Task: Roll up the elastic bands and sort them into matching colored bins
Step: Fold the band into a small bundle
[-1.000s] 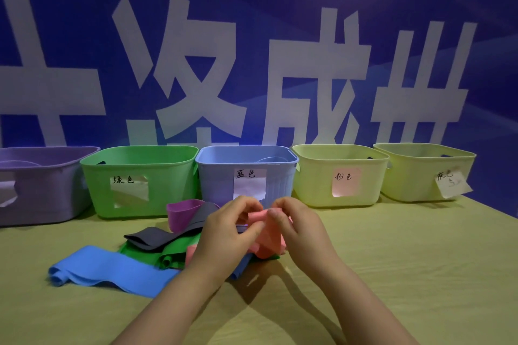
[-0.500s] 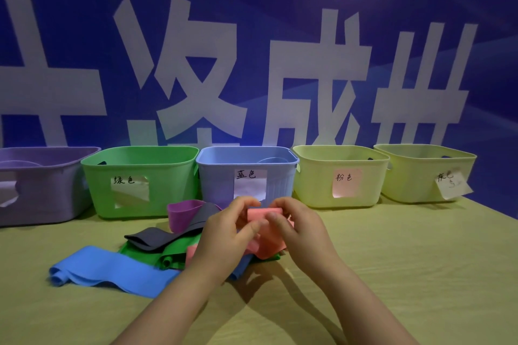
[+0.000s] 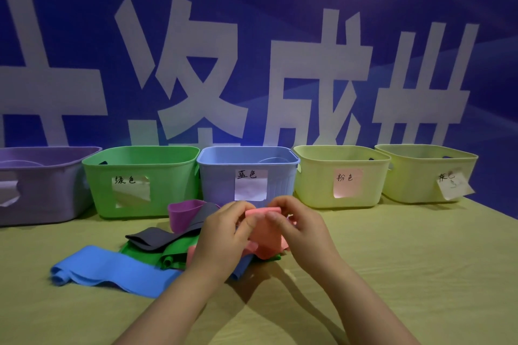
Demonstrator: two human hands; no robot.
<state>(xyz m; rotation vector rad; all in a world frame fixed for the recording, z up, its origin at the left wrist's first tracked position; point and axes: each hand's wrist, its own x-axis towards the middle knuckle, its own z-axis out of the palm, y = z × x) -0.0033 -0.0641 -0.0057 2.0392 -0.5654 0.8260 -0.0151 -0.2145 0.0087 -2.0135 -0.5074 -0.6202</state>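
Pink band partly rolled, held up in front of the blue bin.
Left hand and right hand each pinch its upper end, fingertips curled over the first turn, while the loose tail droops toward the heap of other bands on the table. Rolling well likely means keeping both side edges level and each turn snug, so the coil neither cones nor springs open before it goes to the bin with the pink label.

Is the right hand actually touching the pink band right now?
Touching. The head view shows the right hand pinching the folded top edge of the pink band, with the left hand pinching the same edge beside it.
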